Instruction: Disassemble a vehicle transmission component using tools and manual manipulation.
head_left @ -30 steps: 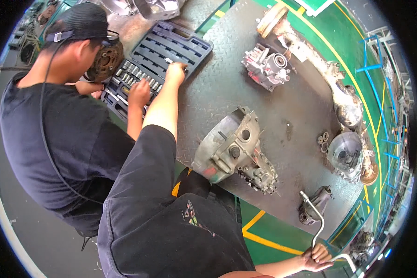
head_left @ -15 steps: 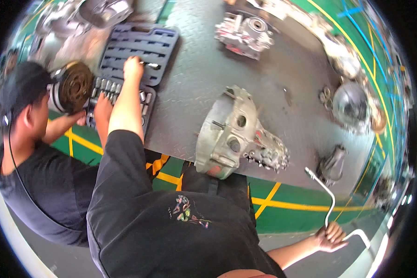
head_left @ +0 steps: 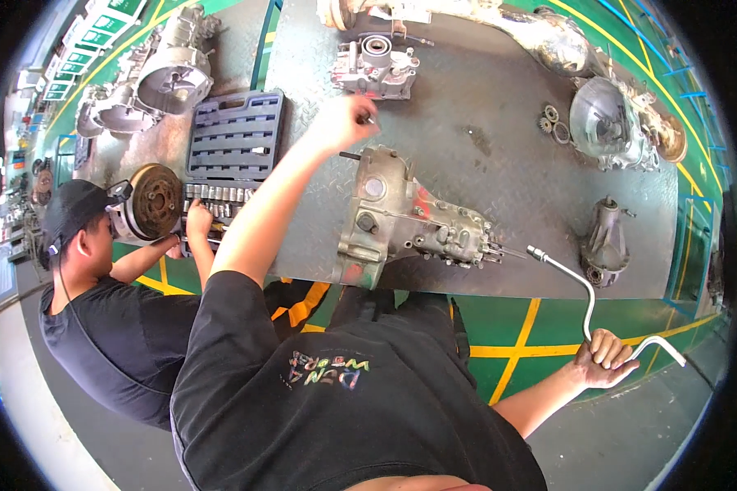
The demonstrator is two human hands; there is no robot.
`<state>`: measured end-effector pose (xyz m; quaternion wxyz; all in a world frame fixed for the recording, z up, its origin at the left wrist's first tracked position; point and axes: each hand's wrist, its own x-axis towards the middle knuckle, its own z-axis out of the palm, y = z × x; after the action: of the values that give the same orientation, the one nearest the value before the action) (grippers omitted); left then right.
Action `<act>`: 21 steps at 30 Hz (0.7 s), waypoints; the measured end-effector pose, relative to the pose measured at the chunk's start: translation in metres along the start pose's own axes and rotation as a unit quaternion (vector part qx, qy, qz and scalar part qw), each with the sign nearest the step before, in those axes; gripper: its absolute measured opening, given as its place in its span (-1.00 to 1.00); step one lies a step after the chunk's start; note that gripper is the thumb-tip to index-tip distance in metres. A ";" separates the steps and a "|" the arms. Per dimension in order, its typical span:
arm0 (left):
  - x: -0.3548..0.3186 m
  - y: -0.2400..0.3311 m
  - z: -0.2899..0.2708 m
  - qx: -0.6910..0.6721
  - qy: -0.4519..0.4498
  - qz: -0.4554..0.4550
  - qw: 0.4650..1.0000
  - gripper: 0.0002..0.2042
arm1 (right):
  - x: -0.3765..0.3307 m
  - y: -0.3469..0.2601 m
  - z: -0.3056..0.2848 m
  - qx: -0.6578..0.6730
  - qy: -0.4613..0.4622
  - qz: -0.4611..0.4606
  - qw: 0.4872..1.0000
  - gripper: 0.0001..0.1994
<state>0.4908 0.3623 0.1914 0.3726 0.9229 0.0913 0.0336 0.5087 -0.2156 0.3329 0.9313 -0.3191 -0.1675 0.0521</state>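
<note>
My right hand (head_left: pixel 606 360) is wrapped round a silver bent speed wrench (head_left: pixel 588 304). A socket-like tip is on its end, near the shafts of a gearbox (head_left: pixel 422 221). That gearbox lies on the metal-topped table in front of me, its wide bell housing to the left. Above its left end, my left hand (head_left: pixel 354 123) is closed and blurred; a small dark piece shows at its fingers, too indistinct to name. Farther left lies an opened socket set case (head_left: pixel 236 135). A co-worker's hand (head_left: pixel 198 219) reaches to its sockets.
At my left a co-worker (head_left: pixel 98 311) in black stands beside a round rusty drum (head_left: pixel 157 200). A smaller gear housing (head_left: pixel 375 69) sits at the back. To the right are small gear rings (head_left: pixel 553 124), a bell housing (head_left: pixel 602 119) and a dark cone-shaped casting (head_left: pixel 606 245).
My left hand has left the socket case and moved right, over the gearbox's left end. My right hand still grips the speed wrench. The view has shifted and turned.
</note>
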 end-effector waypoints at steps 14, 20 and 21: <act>0.005 0.024 0.059 0.195 -0.212 0.041 0.957 -0.68 | 0.000 -0.029 -0.061 0.024 -0.026 -0.030 0.999 -0.54; 0.004 0.020 0.056 0.092 -0.227 -0.013 0.969 -0.71 | 0.000 -0.047 -0.069 0.000 -0.051 -0.038 0.998 -0.53; 0.005 0.019 0.057 0.085 -0.236 -0.035 0.967 -0.71 | 0.000 -0.051 -0.068 -0.010 -0.064 -0.035 0.997 -0.53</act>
<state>0.5056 0.3104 0.1638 0.3050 0.9290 0.0358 -0.2066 0.5320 -0.2949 0.3139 0.9167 -0.3185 -0.2382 0.0383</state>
